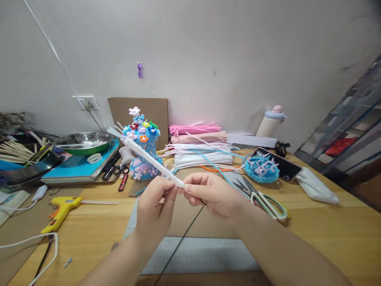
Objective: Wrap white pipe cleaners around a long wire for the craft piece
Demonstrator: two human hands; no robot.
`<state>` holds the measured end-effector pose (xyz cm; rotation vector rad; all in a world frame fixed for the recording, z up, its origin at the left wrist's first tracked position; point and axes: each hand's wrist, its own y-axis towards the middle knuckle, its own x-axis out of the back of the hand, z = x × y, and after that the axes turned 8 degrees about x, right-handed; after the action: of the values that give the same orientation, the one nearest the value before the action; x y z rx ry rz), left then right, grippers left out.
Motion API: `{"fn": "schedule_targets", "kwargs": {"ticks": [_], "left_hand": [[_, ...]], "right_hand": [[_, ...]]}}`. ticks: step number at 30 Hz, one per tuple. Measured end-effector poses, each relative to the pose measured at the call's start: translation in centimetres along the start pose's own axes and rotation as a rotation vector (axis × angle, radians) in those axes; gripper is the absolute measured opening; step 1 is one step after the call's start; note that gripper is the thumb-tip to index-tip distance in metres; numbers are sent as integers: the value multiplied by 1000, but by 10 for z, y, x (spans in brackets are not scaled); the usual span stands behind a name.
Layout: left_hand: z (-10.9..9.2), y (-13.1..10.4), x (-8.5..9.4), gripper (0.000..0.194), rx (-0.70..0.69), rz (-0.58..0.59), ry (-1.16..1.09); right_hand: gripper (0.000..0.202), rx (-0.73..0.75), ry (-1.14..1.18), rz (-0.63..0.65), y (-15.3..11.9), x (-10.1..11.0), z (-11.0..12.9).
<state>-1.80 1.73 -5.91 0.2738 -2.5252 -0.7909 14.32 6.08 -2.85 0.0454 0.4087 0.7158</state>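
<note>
The left hand (156,204) pinches a white strip (149,157) close to its near end; the right hand (217,194) pinches the very tip. The strip slants toward the far left, before the flowers (143,130). A dark rod (184,237) runs nearward from the right hand. Scissors (269,203) lie right, a glue gun (63,210) left.

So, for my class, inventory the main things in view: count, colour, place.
fuzzy straight rod: one, white, between hands
fuzzy stem stack: one, pink and white, back
plastic glue gun: one, yellow, left
large metal scissors: one, green-handled, right
flowered fuzzy craft: one, mostly blue, left
round fuzzy craft: one, mostly blue, right
green-sided metal bowl: one, silver inside, left
cylindrical bottle: one, cream, back
phone: one, black, right
soft packet: one, white, right
upright board: one, brown, back
left hand: one, centre
right hand: one, centre
</note>
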Motion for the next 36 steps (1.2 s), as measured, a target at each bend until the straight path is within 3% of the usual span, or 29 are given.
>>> {"fn": "schedule_targets", "kwargs": {"ticks": [4, 9, 15, 22, 26, 30, 33, 36], "left_hand": [[-5, -3, 2, 15, -109, -31, 172], [-16, -13, 2, 16, -180, -43, 288], [-23, -14, 2, 13, -140, -40, 309], [-29, -19, 2, 9, -57, 12, 320], [-38, -14, 17, 12, -135, 75, 498], [-48, 16, 57, 20, -267, 264, 717], [-45, 45, 86, 16, -298, 529, 622], [-30, 63, 92, 15, -149, 668, 424]], "right_hand": [[20, 61, -76, -33, -2, -1, 3], [15, 279, -560, -131, -7, -8, 5], [15, 432, -805, -128, -9, -8, -2], [20, 813, -1293, -131, -8, -5, -12], [23, 833, -1563, 22, -6, -4, -15], [22, 901, -1661, 277, -6, -3, -12], [19, 896, -1583, 443, -8, -5, -5], [19, 820, -1315, 555, -10, -9, 2]]}}
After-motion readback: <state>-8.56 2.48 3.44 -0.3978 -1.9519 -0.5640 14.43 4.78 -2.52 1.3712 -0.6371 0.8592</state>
